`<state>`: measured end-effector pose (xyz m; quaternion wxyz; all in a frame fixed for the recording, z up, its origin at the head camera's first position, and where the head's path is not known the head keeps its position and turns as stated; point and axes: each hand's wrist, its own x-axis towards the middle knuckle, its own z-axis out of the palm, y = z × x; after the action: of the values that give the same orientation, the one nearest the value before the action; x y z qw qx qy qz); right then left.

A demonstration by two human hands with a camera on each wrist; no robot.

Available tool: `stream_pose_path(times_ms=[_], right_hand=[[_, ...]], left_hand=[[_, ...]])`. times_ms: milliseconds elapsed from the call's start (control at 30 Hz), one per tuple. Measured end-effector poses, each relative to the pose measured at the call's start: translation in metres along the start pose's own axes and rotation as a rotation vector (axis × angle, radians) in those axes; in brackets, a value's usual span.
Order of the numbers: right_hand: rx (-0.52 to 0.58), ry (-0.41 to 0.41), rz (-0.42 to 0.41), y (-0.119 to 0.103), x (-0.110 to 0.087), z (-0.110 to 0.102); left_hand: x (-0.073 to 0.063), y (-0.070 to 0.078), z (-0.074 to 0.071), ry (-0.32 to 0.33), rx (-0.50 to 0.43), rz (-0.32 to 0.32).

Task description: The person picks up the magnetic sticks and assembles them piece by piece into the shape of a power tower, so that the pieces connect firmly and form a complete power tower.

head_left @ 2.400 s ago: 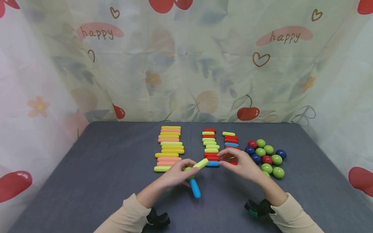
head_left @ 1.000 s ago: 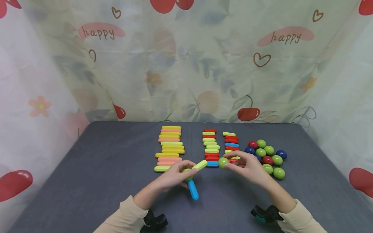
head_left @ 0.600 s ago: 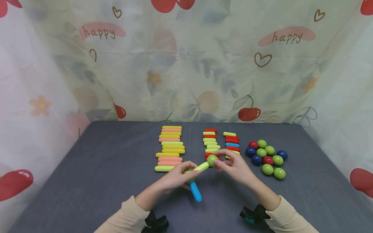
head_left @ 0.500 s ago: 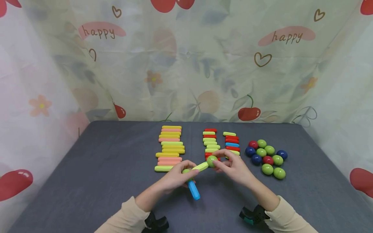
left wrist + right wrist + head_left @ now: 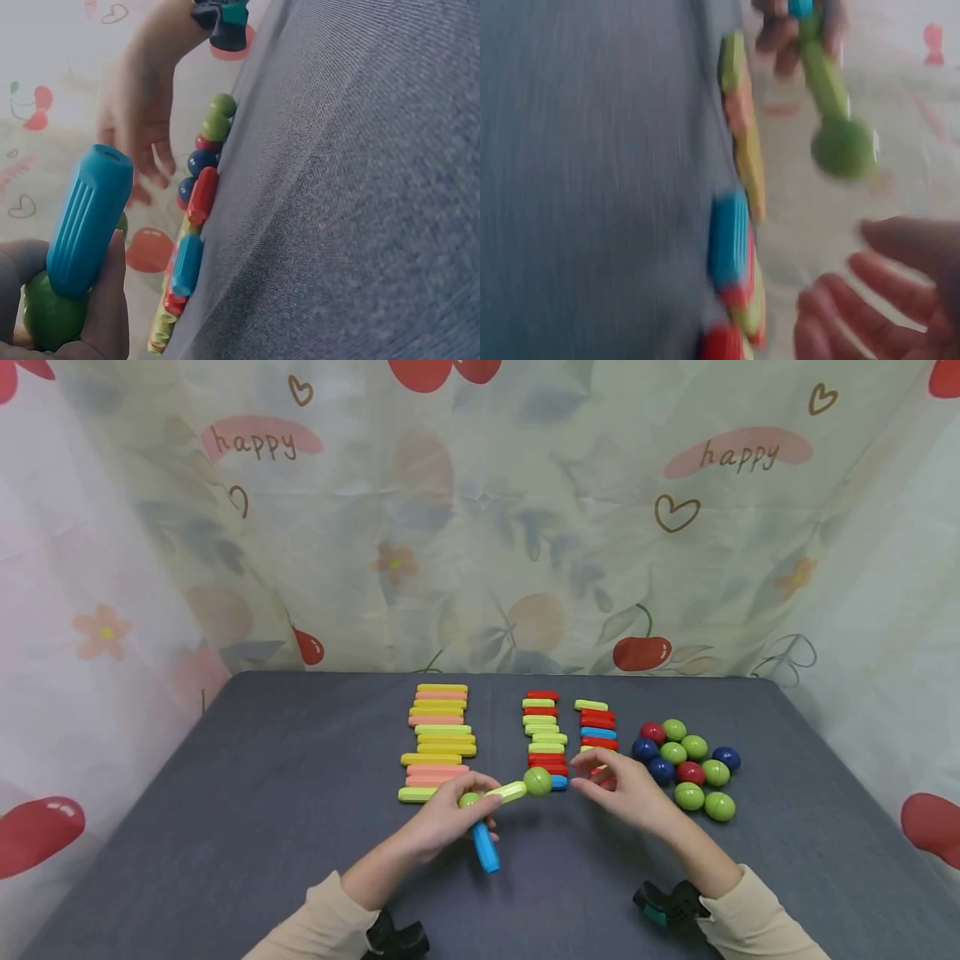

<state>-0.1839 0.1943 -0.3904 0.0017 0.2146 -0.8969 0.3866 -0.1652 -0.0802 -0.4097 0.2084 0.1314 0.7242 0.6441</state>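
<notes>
My left hand (image 5: 450, 814) grips a green ball (image 5: 56, 311) that joins two toy building rods. A blue rod (image 5: 485, 847) points down toward the front from it, and a yellow-green rod (image 5: 507, 792) slants up to the right. On that rod's far end sits a second green ball (image 5: 537, 781), also in the right wrist view. My right hand (image 5: 626, 789) hovers just right of this ball, apart from it, fingers loosely bent and nothing between them. It partly covers the right-hand column of short rods (image 5: 597, 722).
A column of longer yellow, pink and green rods (image 5: 445, 739) lies left of the middle. Another column of short rods (image 5: 546, 739) lies behind the joined piece. Several green, red and blue balls (image 5: 694, 747) cluster at right on the dark tablecloth (image 5: 262, 802).
My right hand picked up a green ball, set it on the yellow-green rod's end, then let go and drew back right. My left hand has shifted slightly left with the joined piece.
</notes>
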Motion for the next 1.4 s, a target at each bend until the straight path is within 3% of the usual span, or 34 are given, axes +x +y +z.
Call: stream_pose_path(times_ms=[100, 200, 500, 700, 833, 1033, 1167, 1400], right_hand=[[-0.160, 0.004, 0.029, 0.010, -0.003, -0.009], [-0.249, -0.028, 0.058, 0.018, -0.006, -0.012], [-0.349, -0.041, 0.102, 0.023, -0.005, -0.008], [-0.397, -0.068, 0.194, 0.020, -0.007, -0.007], [-0.325, -0.083, 0.144, 0.013, -0.008, -0.006], [-0.030, -0.133, -0.008, -0.004, -0.008, 0.000], [0.110, -0.140, 0.000, -0.015, -0.006, 0.006], [0.175, -0.138, 0.058, -0.019, -0.004, 0.010]], left_hand=[[0.000, -0.001, -0.002, 0.013, -0.005, 0.004], [0.000, -0.002, -0.002, 0.022, -0.007, -0.004], [0.000, -0.001, -0.003, 0.022, -0.006, -0.004], [0.000, 0.000, -0.004, 0.036, -0.020, -0.002], [0.000, 0.000, -0.003, 0.051, -0.026, 0.003], [0.001, 0.001, 0.003, 0.084, -0.055, 0.010], [0.001, 0.002, 0.006, 0.090, -0.066, 0.021], [0.000, 0.000, 0.010, 0.114, -0.082, 0.034]])
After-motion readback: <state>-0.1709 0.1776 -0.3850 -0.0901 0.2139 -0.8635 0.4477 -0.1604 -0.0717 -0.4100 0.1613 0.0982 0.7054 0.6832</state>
